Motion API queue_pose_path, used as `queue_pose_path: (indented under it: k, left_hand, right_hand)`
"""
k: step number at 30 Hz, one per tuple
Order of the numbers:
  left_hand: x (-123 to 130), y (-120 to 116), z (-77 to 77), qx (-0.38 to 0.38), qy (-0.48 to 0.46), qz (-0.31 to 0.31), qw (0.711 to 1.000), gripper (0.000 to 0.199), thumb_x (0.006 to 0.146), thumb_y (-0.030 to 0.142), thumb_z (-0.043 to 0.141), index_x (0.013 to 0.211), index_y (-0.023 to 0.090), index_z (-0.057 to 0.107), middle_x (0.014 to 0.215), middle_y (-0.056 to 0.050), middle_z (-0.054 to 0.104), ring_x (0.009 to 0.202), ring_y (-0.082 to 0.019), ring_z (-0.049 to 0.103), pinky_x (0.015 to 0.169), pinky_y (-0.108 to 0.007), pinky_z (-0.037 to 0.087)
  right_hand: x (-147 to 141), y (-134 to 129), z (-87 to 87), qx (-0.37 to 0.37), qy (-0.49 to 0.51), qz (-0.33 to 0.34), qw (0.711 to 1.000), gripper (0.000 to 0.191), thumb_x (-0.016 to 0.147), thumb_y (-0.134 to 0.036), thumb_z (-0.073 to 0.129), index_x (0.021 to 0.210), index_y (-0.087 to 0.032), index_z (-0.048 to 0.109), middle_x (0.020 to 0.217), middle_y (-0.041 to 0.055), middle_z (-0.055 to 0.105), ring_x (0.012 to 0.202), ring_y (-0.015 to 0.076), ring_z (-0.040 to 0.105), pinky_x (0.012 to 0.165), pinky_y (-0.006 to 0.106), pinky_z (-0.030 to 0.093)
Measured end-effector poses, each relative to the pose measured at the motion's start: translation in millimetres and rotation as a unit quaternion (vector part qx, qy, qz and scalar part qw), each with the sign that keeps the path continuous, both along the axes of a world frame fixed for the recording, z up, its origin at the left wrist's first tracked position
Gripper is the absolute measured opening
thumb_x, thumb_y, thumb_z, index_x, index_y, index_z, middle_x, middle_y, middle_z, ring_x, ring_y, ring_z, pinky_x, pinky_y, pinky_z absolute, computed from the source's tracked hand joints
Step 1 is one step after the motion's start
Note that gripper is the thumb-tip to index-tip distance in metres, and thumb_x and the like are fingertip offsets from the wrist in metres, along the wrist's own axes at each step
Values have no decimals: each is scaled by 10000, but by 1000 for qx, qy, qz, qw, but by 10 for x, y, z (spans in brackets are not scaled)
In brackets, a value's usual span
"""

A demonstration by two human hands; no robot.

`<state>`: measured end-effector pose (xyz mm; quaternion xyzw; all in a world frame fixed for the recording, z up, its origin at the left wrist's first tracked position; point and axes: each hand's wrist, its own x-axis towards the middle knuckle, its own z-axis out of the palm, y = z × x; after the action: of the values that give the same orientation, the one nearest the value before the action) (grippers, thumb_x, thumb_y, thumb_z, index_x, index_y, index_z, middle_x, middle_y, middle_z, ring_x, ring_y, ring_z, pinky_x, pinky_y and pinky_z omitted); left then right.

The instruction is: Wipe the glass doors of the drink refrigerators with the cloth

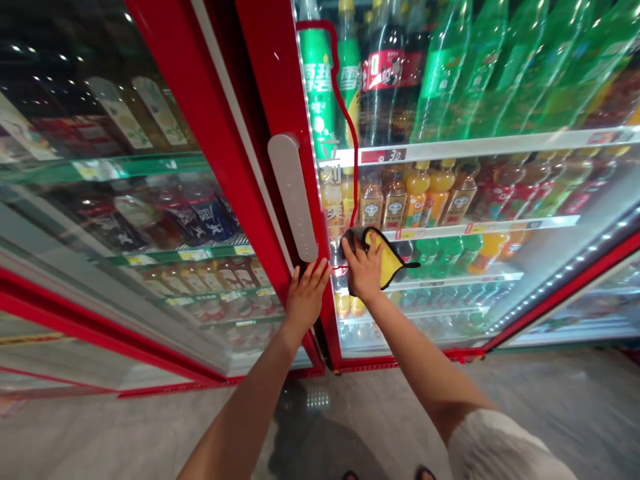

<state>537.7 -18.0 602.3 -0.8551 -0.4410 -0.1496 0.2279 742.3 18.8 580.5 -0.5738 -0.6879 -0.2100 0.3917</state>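
My right hand (367, 272) presses a yellow and grey cleaning cloth (391, 257) with black edging against the glass door (425, 320) of a red drinks fridge. Part of the cloth bunches under the fingers, and a corner with a black loop hangs off to the right. On the red door frame (280, 87), just below the long grey handle (293, 200), my left hand (306, 293) lies with its fingers stretched out, holding nothing.
Behind the glass stand shelves of bottles, with large green ones (480, 67) on top. Another red-framed fridge (165, 67) adjoins on the left. Grey floor (350, 413) lies below, with the tips of shoes at the bottom edge.
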Motion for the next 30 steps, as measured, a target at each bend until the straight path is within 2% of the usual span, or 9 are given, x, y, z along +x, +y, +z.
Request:
queue_pose_path:
  k: [5,7,11,13,16,18,20,25,30]
  left_hand:
    - [-113,-70,26,-9,9,6,1000,714,913,104,433,1609,224,324,1699,-28,248,1579,-257,234,1301,-564,112]
    - [-141,-95,38,-12,13,12,1000,709,916,104,434,1607,218,328,1698,-29,248,1578,-259,235,1300,-561,127]
    - [-159,-131,32,-12,17,21,1000,687,928,117,432,1603,204,337,1699,-41,237,1582,-264,224,1297,-562,145]
    - [-167,-140,13,-11,16,26,999,693,926,120,438,1606,200,330,1699,-48,239,1586,-259,209,1296,-563,154]
    - [-198,-144,-17,-12,24,35,999,701,915,111,442,1603,194,335,1699,-43,236,1582,-258,222,1292,-560,187]
    - [-223,-142,-24,-12,33,37,999,695,916,107,435,1599,193,344,1699,-34,235,1577,-262,238,1288,-558,207]
    - [-237,-140,-20,-11,38,36,999,694,918,108,431,1600,199,342,1698,-28,237,1576,-263,241,1286,-556,213]
    - [-212,-154,-13,-2,29,37,999,718,904,128,468,1606,192,328,1703,-52,221,1578,-270,232,1291,-548,192]
    - [-170,-177,-26,10,26,31,999,706,906,134,478,1597,190,347,1693,-67,262,1572,-263,255,1288,-540,203]
  right_hand:
    - [-18,-146,-178,-55,-96,116,987,623,984,-106,487,1520,-423,468,1270,30,725,1532,277,326,1269,573,151]
    - [-1,-140,-79,-43,-89,107,989,632,986,-99,481,1527,-426,456,1262,24,728,1533,273,326,1272,557,144]
    - [-155,-32,136,4,-38,50,998,650,986,-117,473,1570,-391,390,1480,47,599,1572,329,214,1257,610,135]
    - [-216,-20,43,8,-38,49,998,633,984,-118,477,1558,-378,423,1492,53,590,1568,347,219,1250,625,139]
    - [-161,-84,-268,-6,-87,97,991,594,975,-104,499,1508,-366,513,1342,44,700,1526,320,330,1262,581,141]
    - [-79,-129,-376,-14,-122,132,984,593,975,-98,506,1501,-371,520,1254,22,742,1496,286,388,1276,540,134]
    - [-44,-134,-293,-10,-125,134,983,609,983,-104,497,1526,-380,481,1264,15,738,1506,271,376,1283,531,121]
    - [-171,-18,174,28,-69,71,995,653,977,-121,492,1577,-360,399,1500,51,588,1577,329,208,1270,610,101]
    - [-27,-31,-48,43,-142,143,979,583,991,-139,521,1527,-367,483,1297,17,727,1517,276,365,1287,520,129]
